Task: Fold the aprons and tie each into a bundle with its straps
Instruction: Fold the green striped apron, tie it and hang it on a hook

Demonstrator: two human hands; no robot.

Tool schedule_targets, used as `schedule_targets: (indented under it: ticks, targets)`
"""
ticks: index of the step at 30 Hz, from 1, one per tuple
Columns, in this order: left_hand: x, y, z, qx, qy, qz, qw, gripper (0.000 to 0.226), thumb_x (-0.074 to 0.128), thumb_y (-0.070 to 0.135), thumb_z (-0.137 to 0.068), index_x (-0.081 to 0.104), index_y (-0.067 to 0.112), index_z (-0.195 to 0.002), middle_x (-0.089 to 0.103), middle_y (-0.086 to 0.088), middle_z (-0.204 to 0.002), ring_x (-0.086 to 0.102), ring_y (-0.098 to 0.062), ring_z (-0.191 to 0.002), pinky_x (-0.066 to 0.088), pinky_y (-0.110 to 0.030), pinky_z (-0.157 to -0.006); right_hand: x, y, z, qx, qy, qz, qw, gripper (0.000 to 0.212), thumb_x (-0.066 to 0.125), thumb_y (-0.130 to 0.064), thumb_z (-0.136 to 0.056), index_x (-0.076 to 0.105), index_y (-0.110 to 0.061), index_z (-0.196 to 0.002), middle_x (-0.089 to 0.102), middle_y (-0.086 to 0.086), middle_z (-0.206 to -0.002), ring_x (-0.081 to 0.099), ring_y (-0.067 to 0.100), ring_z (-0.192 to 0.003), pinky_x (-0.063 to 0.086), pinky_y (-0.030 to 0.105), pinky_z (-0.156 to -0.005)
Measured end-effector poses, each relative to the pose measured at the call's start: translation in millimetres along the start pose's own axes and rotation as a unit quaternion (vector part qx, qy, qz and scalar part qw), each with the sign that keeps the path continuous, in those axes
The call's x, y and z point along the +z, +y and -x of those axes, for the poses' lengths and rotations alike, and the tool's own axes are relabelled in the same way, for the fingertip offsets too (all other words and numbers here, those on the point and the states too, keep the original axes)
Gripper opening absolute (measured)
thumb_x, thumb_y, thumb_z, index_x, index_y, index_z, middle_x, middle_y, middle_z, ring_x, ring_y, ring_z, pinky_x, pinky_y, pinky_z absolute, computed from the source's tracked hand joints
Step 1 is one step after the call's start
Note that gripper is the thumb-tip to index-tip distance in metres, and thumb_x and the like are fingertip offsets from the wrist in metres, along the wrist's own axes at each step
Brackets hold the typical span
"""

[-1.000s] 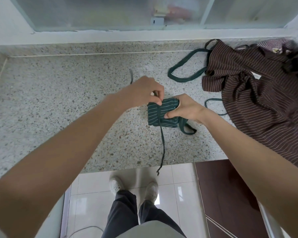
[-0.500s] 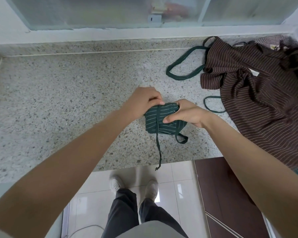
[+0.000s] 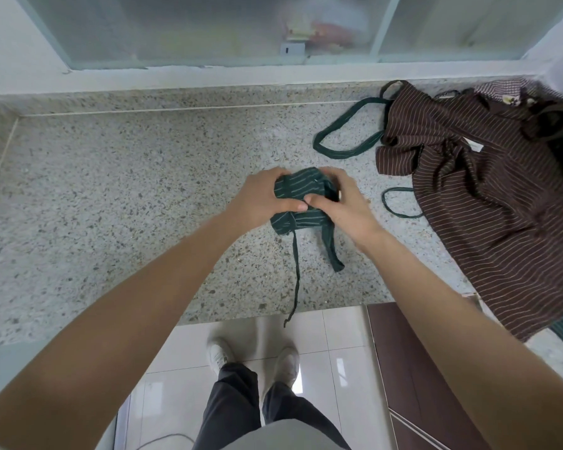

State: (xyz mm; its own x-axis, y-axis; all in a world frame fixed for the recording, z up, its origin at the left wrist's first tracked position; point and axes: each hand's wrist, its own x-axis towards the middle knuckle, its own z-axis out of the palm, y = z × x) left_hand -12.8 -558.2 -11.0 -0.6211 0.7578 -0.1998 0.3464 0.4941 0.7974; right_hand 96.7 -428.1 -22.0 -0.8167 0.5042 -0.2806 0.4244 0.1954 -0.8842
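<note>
Speckled desk [image 3: 111,196] carries the green bundle [image 3: 301,203] at centre; left hand [image 3: 260,203] and right hand [image 3: 342,206] grip it, fingers curled. Fabric is soft, light; take hold at the straps [image 3: 295,274]

Both hands [image 3: 306,203] now clasp green bundle [image 3: 301,190], thumbs meeting on top.

Left of the left hand [image 3: 257,203]: bare counter [image 3: 111,190], open passage. Right of the right hand [image 3: 345,206]: brown striped apron [image 3: 485,196] heaped (green strap loop [image 3: 345,131] beyond), blocking. Nearer: thin strap [image 3: 295,271] trailing over the edge.
</note>
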Motion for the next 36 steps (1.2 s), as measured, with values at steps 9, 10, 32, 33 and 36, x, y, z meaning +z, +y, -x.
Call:
schedule_targets:
  ticks: [9,10,32,33,36]
  targets:
    - [7,-2,7,-0.057,0.096,0.137,0.984,0.041,0.076,0.033,-0.076,0.061,0.012,-0.108,0.067,-0.001,-0.096,0.066,-0.014,-0.084,0.055,-0.025,-0.074,10,20,30,0.136,-0.17,-0.079,0.973,0.024,0.068,-0.016,-0.084,0.065,-0.006,-0.106,0.065,0.0,-0.062,0.051,0.01,-0.051,0.039,0.017,-0.052]
    - [7,-1,8,-0.063,0.084,0.162,0.981,0.035,0.076,0.031,-0.076,0.063,0.013,-0.104,0.068,-0.002,-0.094,0.067,-0.016,-0.084,0.056,-0.029,-0.077,8,22,28,0.135,-0.176,-0.106,0.969,0.019,0.068,-0.013,-0.084,0.068,-0.006,-0.101,0.066,0.001,-0.065,0.053,0.008,-0.051,0.04,0.015,-0.051]
    - [-14,2,28,-0.02,-0.158,0.154,0.975,0.038,0.076,0.018,-0.075,0.052,0.021,-0.104,0.068,0.004,-0.097,0.069,-0.013,-0.083,0.058,-0.027,-0.071,-7,24,-3,0.181,-0.093,-0.353,0.913,0.029,0.042,0.01,-0.092,0.065,0.001,-0.078,0.065,0.016,-0.071,0.065,0.016,-0.055,0.06,0.032,-0.058]
    - [-13,2,29,-0.023,-0.167,0.157,0.973,0.039,0.075,0.019,-0.077,0.049,0.021,-0.105,0.068,0.0,-0.1,0.069,-0.017,-0.086,0.058,-0.031,-0.073,-5,25,-2,0.177,-0.1,-0.356,0.912,0.025,0.043,0.007,-0.093,0.066,0.001,-0.084,0.07,0.014,-0.075,0.067,0.017,-0.059,0.059,0.033,-0.064]
    - [-10,2,31,-0.03,-0.164,0.186,0.968,0.041,0.073,0.017,-0.08,0.045,0.017,-0.11,0.066,-0.007,-0.105,0.068,-0.024,-0.092,0.058,-0.04,-0.078,-3,24,0,0.184,-0.11,-0.347,0.913,0.018,0.048,0.002,-0.093,0.064,0.002,-0.101,0.073,0.01,-0.081,0.069,0.016,-0.065,0.057,0.03,-0.07]
